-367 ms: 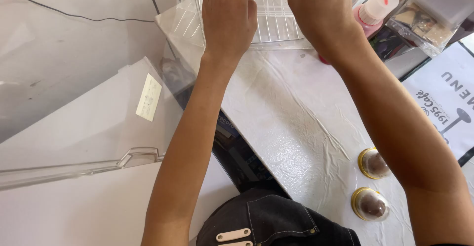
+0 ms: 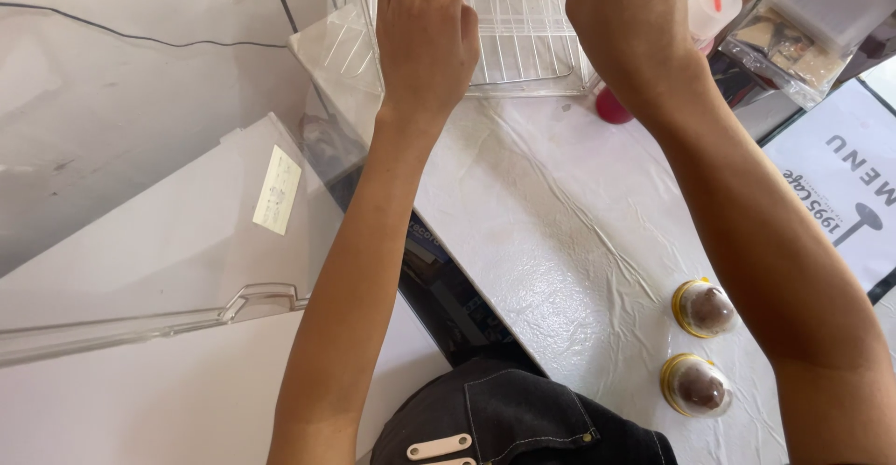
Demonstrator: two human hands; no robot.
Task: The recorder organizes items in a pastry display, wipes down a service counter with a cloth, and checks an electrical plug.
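White crinkled paper covers the table [image 2: 560, 241], seen from above by the person working at it. At the far edge of this paper sits a clear plastic tray [image 2: 523, 40] with a ribbed, grid-like floor. The left hand [image 2: 425, 40] lies flat, palm down, on the tray's left side, fingers stretched open and slightly spread, gripping nothing. The right hand [image 2: 625, 26] rests palm down on the tray's right side; its fingertips run out of the top of the view, so whether they curl over anything cannot be told, though the part that shows looks flat and open.

Just right of the tray, behind the right wrist, stand a small pink-capped bottle [image 2: 714, 7] and a red round object [image 2: 611, 108]. Farther right of the tray lie clear packets [image 2: 793, 45] and a white printed card [image 2: 840, 194]. Well nearer the person than the tray, beside the right forearm, two small clear domes with gold bases [image 2: 700, 344] each hold a brown ball. Left of the tray, a large clear plastic cover [image 2: 140, 147] lies over white boards.
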